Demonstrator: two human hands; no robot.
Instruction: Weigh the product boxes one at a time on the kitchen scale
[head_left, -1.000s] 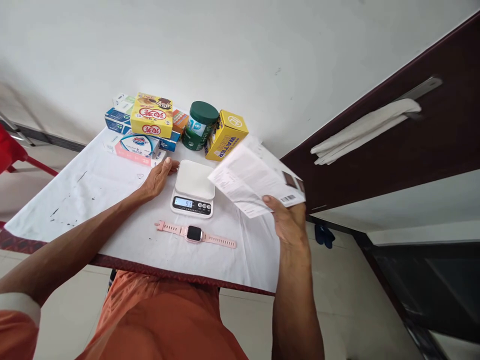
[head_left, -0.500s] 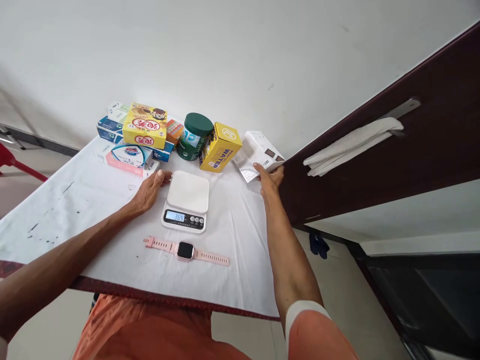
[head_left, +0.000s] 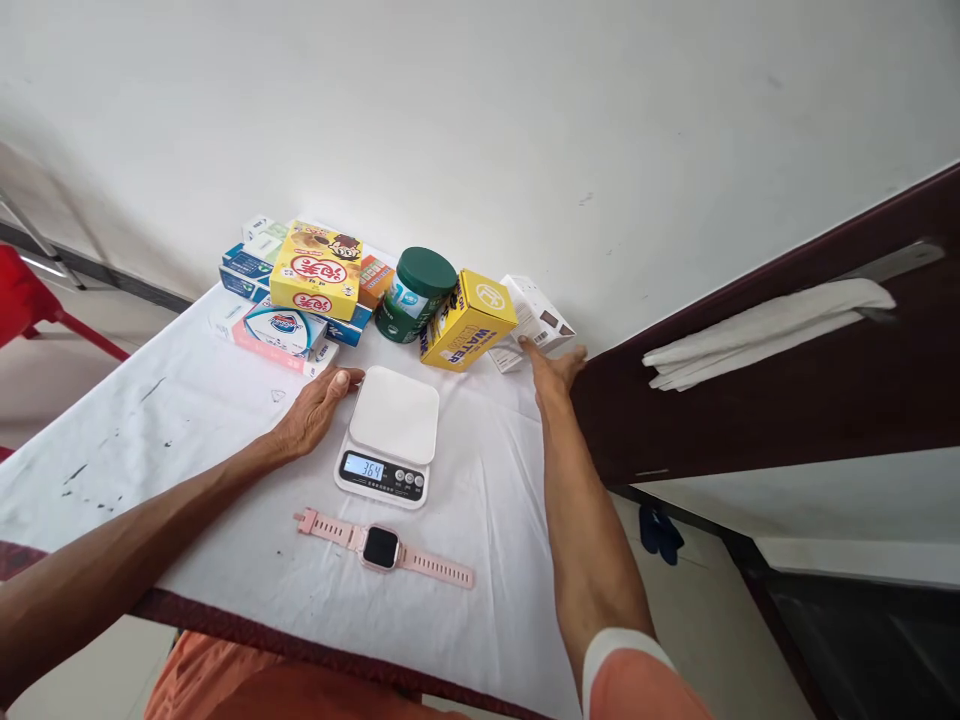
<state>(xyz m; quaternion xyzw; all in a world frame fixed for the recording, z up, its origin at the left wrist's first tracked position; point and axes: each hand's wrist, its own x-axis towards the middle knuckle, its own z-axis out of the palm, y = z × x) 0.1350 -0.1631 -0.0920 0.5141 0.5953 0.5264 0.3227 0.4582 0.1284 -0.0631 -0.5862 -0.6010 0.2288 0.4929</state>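
My left hand point(head_left: 319, 412) rests on its side at the upper left of the white kitchen scale point(head_left: 394, 415), fingers stretched out, holding nothing. Its fingertips are close by the scale's edge; contact is unclear. The scale's bare platform faces up and its lit display point(head_left: 364, 468) seems to read 364. My right hand point(head_left: 553, 372) is at the near side of a white box point(head_left: 536, 315), thumb and fingers spread apart, part of the box hidden behind it. This box stands against a yellow box point(head_left: 469, 320). A pink-strapped smartwatch point(head_left: 381, 547) lies flat in front of the scale.
A green-lidded canister point(head_left: 415, 295) stands left of the yellow box. Further left are stacked cartons, a yellow snack box point(head_left: 317, 270) on top. The white-covered table point(head_left: 247, 520) meets a wall. At right, a white cloth point(head_left: 769, 330) hangs on dark wood; a red chair point(head_left: 30, 300) is left.
My right hand's fingers have spread from their hold on the white box, which now sits closer behind the yellow box. The view has shifted slightly; my left hand stays beside the scale.
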